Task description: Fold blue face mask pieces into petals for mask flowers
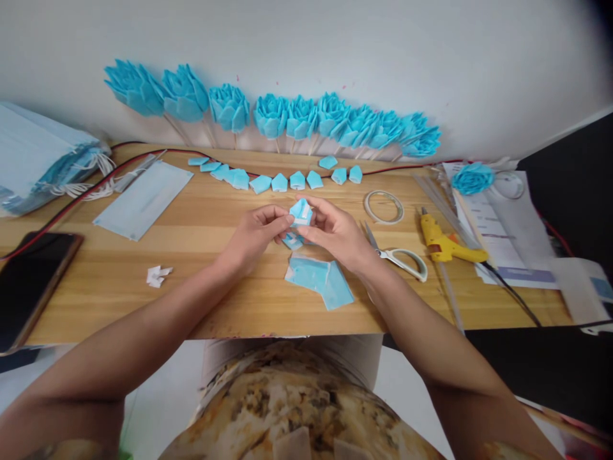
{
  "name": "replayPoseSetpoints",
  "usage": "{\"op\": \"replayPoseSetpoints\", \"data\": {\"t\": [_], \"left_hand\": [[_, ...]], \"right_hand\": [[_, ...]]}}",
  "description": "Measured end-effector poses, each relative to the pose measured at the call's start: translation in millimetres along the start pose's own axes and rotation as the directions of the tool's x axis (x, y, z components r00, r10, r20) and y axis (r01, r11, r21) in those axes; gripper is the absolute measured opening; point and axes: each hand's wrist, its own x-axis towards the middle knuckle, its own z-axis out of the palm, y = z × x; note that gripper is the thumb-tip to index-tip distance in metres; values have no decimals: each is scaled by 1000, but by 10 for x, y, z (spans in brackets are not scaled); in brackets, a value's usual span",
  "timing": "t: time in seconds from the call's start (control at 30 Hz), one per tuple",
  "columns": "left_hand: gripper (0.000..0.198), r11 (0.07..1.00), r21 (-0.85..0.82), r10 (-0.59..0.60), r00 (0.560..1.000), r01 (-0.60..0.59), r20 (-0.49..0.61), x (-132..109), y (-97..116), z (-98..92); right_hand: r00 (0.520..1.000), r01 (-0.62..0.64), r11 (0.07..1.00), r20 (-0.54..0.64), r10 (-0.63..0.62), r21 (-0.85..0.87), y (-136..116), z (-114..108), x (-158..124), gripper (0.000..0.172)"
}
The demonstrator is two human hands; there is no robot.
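A small folded blue piece (301,212) with white strips on it is pinched between both hands above the middle of the table. My left hand (256,233) grips its left edge with thumb and fingers, while my right hand (335,230) holds its right side. Just below the fingers lies another small blue piece (292,241), partly hidden by the hands. Nearer the table's front edge is a larger blue sheet (318,278), bent at an angle. Behind the hands, several folded blue petals (297,181) stretch in a row.
Blue flowers on sticks (271,116) lean along the wall. Scissors (405,260), a tape roll (384,207) and a yellow glue gun (445,243) lie at right. On the left are a flat mask (143,199), white scraps (158,276), a phone (36,281) and a cable (90,195).
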Motion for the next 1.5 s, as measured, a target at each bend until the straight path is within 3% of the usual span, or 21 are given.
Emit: {"op": "replayPoseSetpoints", "data": {"t": [0.1, 0.23, 0.63, 0.83, 0.93, 1.03, 1.17, 1.33, 1.5], "left_hand": [[27, 1000, 21, -9, 1000, 9, 9, 0, -8, 0], [33, 998, 61, -29, 998, 26, 51, -10, 13, 11], [36, 996, 86, -27, 995, 19, 92, -21, 25, 15], [33, 989, 142, 33, 993, -48, 109, -17, 18, -5], [26, 972, 174, 151, 986, -161, 66, -15, 10, -20], [17, 887, 332, 326, 944, -320, 39, -15, 22, -46], [12, 626, 599, 491, 849, -499, 195, 4, 53, -106], [17, 401, 674, 596, 735, -620, 322, 45, 52, -162], [25, 332, 714, 556, 739, -616, 380, 65, 43, -174]], "right_hand": [[997, -6, 999, -78, 9, 37, -7, -9, 8, 41], [992, 10, 999, -125, -4, 48, -4, -23, 12, 40], [997, 12, 998, -80, -7, 57, -14, -3, -4, 40], [999, -8, 999, -50, 9, 32, -1, -3, -5, 45], [999, 2, 1000, -53, -2, 15, 6, -5, 3, 45], [998, 8, 1000, -65, -7, 22, 1, -5, 5, 44], [998, 5, 999, -61, -3, 34, 3, 0, 2, 45], [997, 2, 1000, -77, -2, -1, 19, 5, 5, 46], [997, 18, 999, -78, -22, -48, 4, 8, 6, 44]]}}
